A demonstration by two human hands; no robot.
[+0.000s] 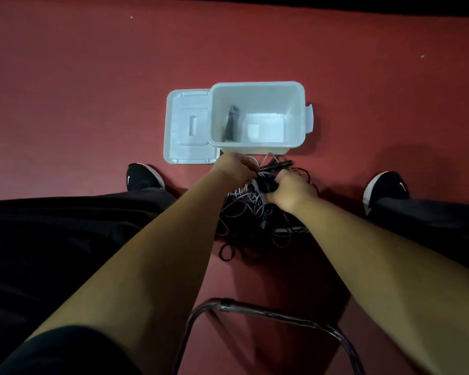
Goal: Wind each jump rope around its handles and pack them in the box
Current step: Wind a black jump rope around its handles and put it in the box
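A white plastic box (pixel 295 115) stands open on the red carpet, and one wound dark jump rope (pixel 232 123) leans inside at its left. In front of the box lies a tangled pile of jump ropes (pixel 244 212), with black and pale cords mixed. My right hand (pixel 290 194) grips a pair of black handles (pixel 268 182) above the pile. My left hand (pixel 237 167) pinches a cord of that jump rope next to the handles. Another black handle (pixel 279 165) sticks out past my hands towards the box.
The box's white lid (pixel 186 125) lies flat on the carpet, touching the box's left side. My two black shoes (pixel 144 177) (pixel 387 186) rest wide apart on either side. A metal chair frame (pixel 268 315) curves below my arms.
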